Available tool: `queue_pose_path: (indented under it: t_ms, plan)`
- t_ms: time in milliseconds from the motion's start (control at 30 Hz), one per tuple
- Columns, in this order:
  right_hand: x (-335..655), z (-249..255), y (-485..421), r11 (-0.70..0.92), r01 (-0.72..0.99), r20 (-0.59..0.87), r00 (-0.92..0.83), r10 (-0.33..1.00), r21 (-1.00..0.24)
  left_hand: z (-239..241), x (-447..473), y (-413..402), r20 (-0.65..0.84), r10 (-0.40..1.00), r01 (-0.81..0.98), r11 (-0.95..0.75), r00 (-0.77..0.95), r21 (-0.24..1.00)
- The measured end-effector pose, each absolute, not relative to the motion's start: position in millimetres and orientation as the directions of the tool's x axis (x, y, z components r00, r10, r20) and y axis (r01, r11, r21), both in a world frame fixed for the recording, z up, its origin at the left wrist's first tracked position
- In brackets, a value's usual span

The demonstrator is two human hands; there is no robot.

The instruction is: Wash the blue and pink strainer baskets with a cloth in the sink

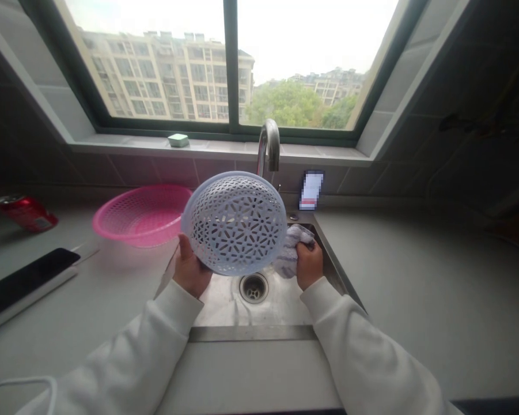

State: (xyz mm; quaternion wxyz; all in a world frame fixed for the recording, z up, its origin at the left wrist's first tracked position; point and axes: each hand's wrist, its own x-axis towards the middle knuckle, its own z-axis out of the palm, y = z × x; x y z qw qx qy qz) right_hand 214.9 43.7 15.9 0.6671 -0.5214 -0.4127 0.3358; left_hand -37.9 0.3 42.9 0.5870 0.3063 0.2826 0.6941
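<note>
My left hand [190,270] grips the rim of a pale lilac perforated colander [234,223], holding it tilted with its domed underside facing me, above the steel sink [224,305]. At the colander's right edge, my right hand [309,264] is closed on a bunched white cloth [290,246] that touches the colander. The drain [253,287] shows just below the colander. Both sleeves are white.
A pink colander [140,214] stands in a clear bowl on the counter to the left. A red can [25,213] lies further left, beside a dark tray [21,281]. The tap [268,145] rises behind the sink. A soap dish [178,139] sits on the windowsill.
</note>
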Motion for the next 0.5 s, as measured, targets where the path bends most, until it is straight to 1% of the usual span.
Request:
queue_pose_path:
  t_ms: [67, 133, 200, 267, 367, 500]
  plan:
    - [215, 17, 42, 0.226, -0.048, 0.173, 0.499, 0.849, -0.973, 40, -29, -2, 0.134, 0.987, -0.69, -0.159, -0.089, 0.706]
    - [218, 19, 40, 0.223, -0.05, 0.16, 0.546, 0.822, -0.974, 37, -24, -4, 0.162, 0.987, -0.715, -0.131, -0.025, 0.686]
    - [222, 23, 37, 0.219, -0.015, 0.172, 0.567, 0.806, -0.976, 34, -23, -4, 0.169, 0.985, -0.732, -0.091, 0.033, 0.675]
    - [226, 25, 34, 0.224, 0.055, 0.216, 0.56, 0.8, -0.973, 32, -26, -4, 0.159, 0.985, -0.749, -0.054, 0.069, 0.66]
    - [234, 28, 36, 0.279, 0.122, 0.301, 0.516, 0.802, -0.952, 29, -32, -2, 0.109, 0.991, -0.77, -0.012, 0.075, 0.637]
    - [243, 31, 41, 0.366, 0.14, 0.386, 0.483, 0.786, -0.92, 27, -36, -2, -0.031, 0.999, -0.8, 0.027, 0.011, 0.6]
